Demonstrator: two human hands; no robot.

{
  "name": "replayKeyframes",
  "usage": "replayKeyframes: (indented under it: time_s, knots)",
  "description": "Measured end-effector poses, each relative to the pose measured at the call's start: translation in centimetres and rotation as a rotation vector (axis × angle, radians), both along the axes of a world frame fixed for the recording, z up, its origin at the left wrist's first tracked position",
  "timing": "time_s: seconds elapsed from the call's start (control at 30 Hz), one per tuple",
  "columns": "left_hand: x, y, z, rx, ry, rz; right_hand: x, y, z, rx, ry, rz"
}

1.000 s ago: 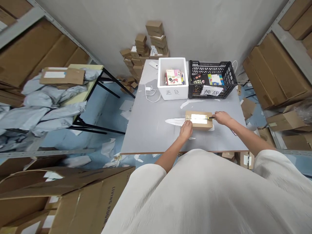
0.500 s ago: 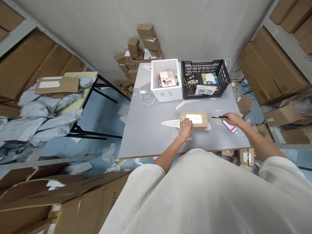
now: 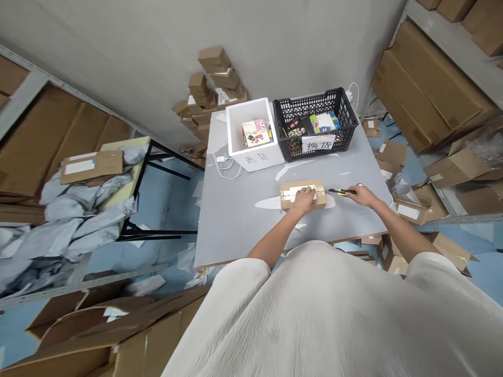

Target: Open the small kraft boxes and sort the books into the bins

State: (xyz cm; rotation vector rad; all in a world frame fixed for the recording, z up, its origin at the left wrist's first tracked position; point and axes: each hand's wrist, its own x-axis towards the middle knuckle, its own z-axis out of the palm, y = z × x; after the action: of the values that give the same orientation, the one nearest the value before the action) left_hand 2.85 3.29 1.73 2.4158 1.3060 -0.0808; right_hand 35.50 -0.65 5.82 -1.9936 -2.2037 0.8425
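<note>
A small taped cardboard box [image 3: 321, 195] with a white label lies on the grey table [image 3: 228, 220]. My left hand [image 3: 305, 199] rests on top of it, fingers laid over the label. To the right, my right hand [image 3: 362, 195] is closed around a black and yellow utility knife [image 3: 342, 192]. Its blade points left, close to the box's right end; I cannot tell whether the tip touches it. The phone by my right hand is almost wholly hidden.
At the table's back stand a white foam box [image 3: 257, 158] and a black plastic crate [image 3: 293, 149], both holding books. A white charger cable [image 3: 231, 175] lies left of them. Grey mailing bags [image 3: 98, 193] cover a side table. Opened cartons [image 3: 408, 204] lie on the floor at right.
My right hand has brought the knife leftward, nearer the box and off the phone. My left hand has slid right, from the box's left end to its middle. The view has turned somewhat.
</note>
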Motion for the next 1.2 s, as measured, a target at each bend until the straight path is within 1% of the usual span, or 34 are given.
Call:
replayKeyframes:
  time_s: [0.2,0.27,0.4,0.53,0.67,0.77,0.83,0.9,1.07,1.13,1.2]
  knots:
    - [0.9,-0.4,0.0,-0.012,0.073,-0.002,-0.2,1.2,-0.8,-0.001,0.056,-0.005]
    - [1.0,-0.6,0.0,-0.002,0.079,0.007,-0.4,1.8,-0.9,-0.009,0.061,0.017]
    - [0.9,-1.0,-0.3,0.006,0.053,0.032,-0.9,3.2,-0.9,-0.041,0.018,0.104]
    - [1.0,-1.2,-0.5,0.007,0.057,0.044,-1.8,5.0,-0.9,-0.008,-0.092,0.236]
    - [1.0,-1.6,-0.3,0.023,0.054,0.066,-3.0,6.7,-1.1,0.037,-0.162,0.35]
    - [1.0,-1.8,0.1,0.021,0.07,0.076,-3.5,7.6,-1.5,0.031,-0.155,0.388]
    - [1.1,-1.8,0.3,0.01,0.089,0.084,-3.4,7.8,-2.0,-0.024,-0.092,0.371]
    - [1.1,-1.6,0.6,-0.002,0.105,0.087,-2.9,7.6,-2.6,-0.113,0.015,0.319]
    - [1.1,-1.5,0.9,-0.015,0.116,0.069,-1.0,5.9,-4.0,-0.358,0.287,0.18]
    - [1.1,-1.6,1.0,-0.017,0.112,0.066,-0.6,5.1,-4.3,-0.405,0.355,0.139]
    - [1.1,-1.7,1.1,-0.02,0.108,0.068,-0.4,4.4,-4.4,-0.408,0.4,0.109]
